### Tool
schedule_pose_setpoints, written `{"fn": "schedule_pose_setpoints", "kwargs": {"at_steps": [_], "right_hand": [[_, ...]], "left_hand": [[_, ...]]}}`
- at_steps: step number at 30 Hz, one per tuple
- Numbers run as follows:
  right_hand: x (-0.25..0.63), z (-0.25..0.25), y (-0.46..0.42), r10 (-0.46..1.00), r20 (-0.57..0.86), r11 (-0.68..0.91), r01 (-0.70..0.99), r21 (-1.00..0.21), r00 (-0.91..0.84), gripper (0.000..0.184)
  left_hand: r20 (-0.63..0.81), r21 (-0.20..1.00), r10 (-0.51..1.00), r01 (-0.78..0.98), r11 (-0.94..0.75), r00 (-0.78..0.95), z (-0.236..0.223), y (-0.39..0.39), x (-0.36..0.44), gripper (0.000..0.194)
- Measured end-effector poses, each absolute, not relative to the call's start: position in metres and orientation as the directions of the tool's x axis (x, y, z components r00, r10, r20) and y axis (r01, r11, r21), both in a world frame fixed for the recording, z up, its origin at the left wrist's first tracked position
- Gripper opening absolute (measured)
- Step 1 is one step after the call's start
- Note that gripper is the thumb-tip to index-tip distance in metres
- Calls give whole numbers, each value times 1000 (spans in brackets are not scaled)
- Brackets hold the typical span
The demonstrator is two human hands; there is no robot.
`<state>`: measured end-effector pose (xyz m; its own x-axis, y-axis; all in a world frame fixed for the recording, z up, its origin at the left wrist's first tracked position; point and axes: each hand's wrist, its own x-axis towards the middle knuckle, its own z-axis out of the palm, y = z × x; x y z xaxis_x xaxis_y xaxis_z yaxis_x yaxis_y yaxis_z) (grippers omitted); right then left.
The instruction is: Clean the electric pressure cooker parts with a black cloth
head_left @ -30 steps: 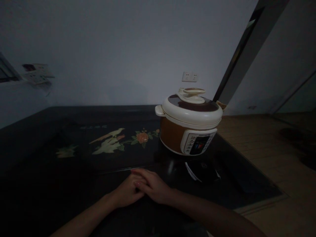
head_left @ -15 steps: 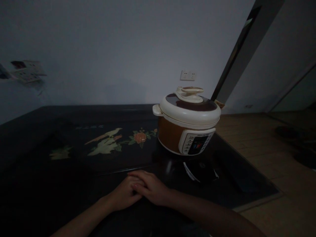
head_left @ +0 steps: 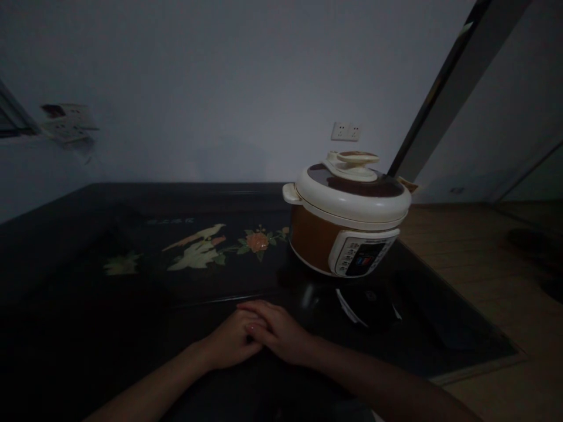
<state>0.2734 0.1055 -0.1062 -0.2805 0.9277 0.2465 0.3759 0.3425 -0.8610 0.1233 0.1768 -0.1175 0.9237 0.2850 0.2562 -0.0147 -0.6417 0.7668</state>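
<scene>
My left hand (head_left: 229,343) and my right hand (head_left: 281,331) rest together on a black glossy table (head_left: 88,305). The right hand lies over the fingers of the left, its own fingers stretched flat. The left hand's fingers are curled under it, and I see nothing in either hand. Beyond them, to the right, an electric pressure cooker (head_left: 347,214) stands upright with its cream lid shut, brown body and a control panel facing me.
The table top carries a painted bird and flower inlay (head_left: 211,249). A wall socket (head_left: 346,132) sits behind the cooker. Wooden floor (head_left: 475,258) lies right of the table edge. A dark slanted door frame (head_left: 444,94) rises at the right.
The hands stay clasped in place. The view has shifted slightly, so the cooker and table sit a little further right in frame.
</scene>
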Motion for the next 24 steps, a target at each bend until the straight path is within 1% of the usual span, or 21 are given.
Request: {"fn": "schedule_pose_setpoints", "kwargs": {"at_steps": [3, 7, 9, 11, 15, 18, 20, 21, 22, 23, 24], "right_hand": [[274, -105, 106, 928, 239, 341, 387, -857, -287, 43], [276, -104, 109, 926, 241, 348, 415, -841, -289, 40], [277, -101, 109, 922, 249, 366, 458, -810, -297, 38], [279, -94, 107, 914, 267, 395, 513, -762, -306, 36], [290, -59, 89, 871, 370, 491, 574, -656, -323, 40], [311, -18, 65, 804, 513, 582, 574, -576, -300, 38], [335, 8, 52, 735, 655, 602, 613, -511, -175, 33], [350, 20, 47, 703, 706, 572, 652, -498, -78, 32], [368, 31, 43, 644, 764, 542, 681, -493, 40, 29], [389, 41, 41, 569, 802, 511, 685, -520, 184, 27], [412, 49, 42, 466, 827, 503, 675, -540, 314, 25]], "left_hand": [[258, 759, 295, -4, -651, 920, -118, 177, 124, 23], [231, 749, 362, 73, -658, 903, -116, 176, 126, 23], [188, 748, 380, 118, -653, 906, -112, 175, 126, 22], [155, 723, 364, 146, -675, 918, -107, 175, 127, 22], [146, 647, 329, 161, -745, 933, -94, 182, 129, 23], [236, 602, 324, 124, -789, 916, -74, 192, 137, 28], [343, 569, 348, 102, -816, 873, -52, 200, 146, 30], [395, 558, 379, 110, -823, 837, -39, 205, 152, 31], [459, 549, 408, 109, -829, 789, -25, 211, 159, 32], [515, 562, 455, 115, -819, 726, -11, 217, 167, 31], [561, 585, 498, 109, -804, 661, 4, 225, 176, 31]]}}
